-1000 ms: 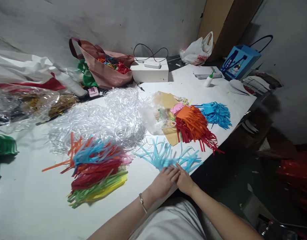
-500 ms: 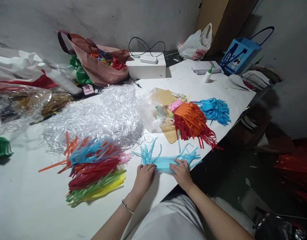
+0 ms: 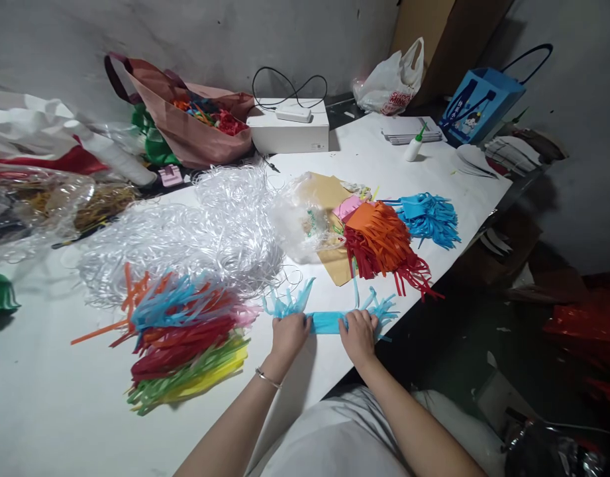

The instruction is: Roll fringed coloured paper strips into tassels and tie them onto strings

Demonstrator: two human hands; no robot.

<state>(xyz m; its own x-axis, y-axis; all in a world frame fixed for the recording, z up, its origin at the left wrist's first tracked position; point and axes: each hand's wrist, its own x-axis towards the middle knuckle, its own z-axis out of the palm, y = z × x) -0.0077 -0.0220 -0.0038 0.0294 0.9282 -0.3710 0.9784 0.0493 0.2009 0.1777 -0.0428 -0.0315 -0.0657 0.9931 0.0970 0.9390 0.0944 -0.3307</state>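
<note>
A light-blue tissue paper tassel (image 3: pixel 326 322) lies across the front of the white table, its plain middle band taut and both ends cut into strips. My left hand (image 3: pixel 290 336) grips the band's left part, fingers curled over it. On the right part, my right hand (image 3: pixel 359 334) is closed over the band in the same way. The fringed strips spread beyond both hands. To the left lies a pile of tassels, with red strips (image 3: pixel 180 350), green strips (image 3: pixel 185 372) and yellow strips (image 3: pixel 212 372) among them.
Behind the hands lie a tangle of white cord (image 3: pixel 225 232), a clear plastic bag (image 3: pixel 299 225), orange tassels (image 3: pixel 379 232) and blue tassels (image 3: pixel 428 218). A glue bottle (image 3: pixel 412 149), a white box (image 3: pixel 289 136) and a pink bag (image 3: pixel 195 142) stand farther back. The table edge runs close on the right.
Both hands have curled tighter around the light-blue paper. Its middle band looks narrower and flatter than before, and my left hand sits slightly higher on it.
</note>
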